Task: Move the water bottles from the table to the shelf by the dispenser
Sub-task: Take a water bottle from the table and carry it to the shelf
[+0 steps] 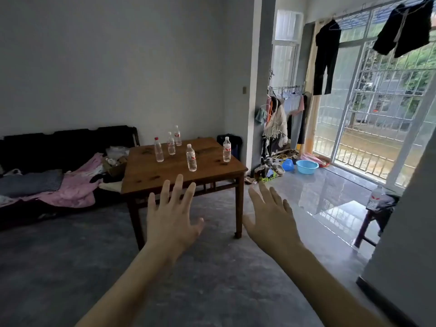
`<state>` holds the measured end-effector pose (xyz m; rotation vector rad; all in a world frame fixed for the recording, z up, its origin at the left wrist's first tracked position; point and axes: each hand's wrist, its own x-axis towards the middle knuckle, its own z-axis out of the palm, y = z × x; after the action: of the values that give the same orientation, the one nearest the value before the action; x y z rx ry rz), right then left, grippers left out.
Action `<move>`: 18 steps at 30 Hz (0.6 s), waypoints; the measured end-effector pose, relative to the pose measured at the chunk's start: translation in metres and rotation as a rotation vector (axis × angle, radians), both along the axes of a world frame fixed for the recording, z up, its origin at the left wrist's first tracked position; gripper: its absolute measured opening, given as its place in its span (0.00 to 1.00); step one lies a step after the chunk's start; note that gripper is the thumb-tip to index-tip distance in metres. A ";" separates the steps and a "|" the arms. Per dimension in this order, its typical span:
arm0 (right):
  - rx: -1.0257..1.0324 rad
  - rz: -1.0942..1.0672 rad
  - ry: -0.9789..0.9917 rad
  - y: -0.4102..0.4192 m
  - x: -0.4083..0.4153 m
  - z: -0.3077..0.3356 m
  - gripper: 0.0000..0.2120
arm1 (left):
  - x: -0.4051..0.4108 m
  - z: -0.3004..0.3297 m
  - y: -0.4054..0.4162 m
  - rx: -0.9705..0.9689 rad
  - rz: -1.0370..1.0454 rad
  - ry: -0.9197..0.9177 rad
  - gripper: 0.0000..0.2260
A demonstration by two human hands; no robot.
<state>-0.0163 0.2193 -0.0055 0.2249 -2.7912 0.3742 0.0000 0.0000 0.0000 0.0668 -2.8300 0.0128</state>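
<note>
five clear plastic bottles (191, 157) upright on square wooden table (146, 182)

Far bottle (177, 135) on the wooden table (165, 175), at 12 o'clock: lower part hidden behind the bottle (171, 143) in front; label print too small to read. Bottle on the stool (375, 198), at 3 o'clock: blurred, base lost in dark cloth. Stool cut off by the near wall (405, 220). Both forearms run out the bottom edge. Sofa (59, 147) cut at left edge, seat buried under bedding.
</note>
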 end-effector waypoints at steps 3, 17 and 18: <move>-0.013 0.031 -0.024 -0.026 -0.020 -0.006 0.32 | -0.018 -0.014 -0.016 0.012 0.030 -0.011 0.41; 0.121 0.092 -0.049 -0.140 -0.146 -0.016 0.36 | -0.129 -0.048 -0.123 0.131 0.082 -0.045 0.41; 0.122 0.089 -0.062 -0.143 -0.153 -0.017 0.36 | -0.136 -0.051 -0.126 0.140 0.076 -0.052 0.41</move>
<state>-0.1691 0.0765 -0.0229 0.3733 -2.8749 0.2352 -0.1360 -0.1264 -0.0512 0.2074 -2.8746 -0.1698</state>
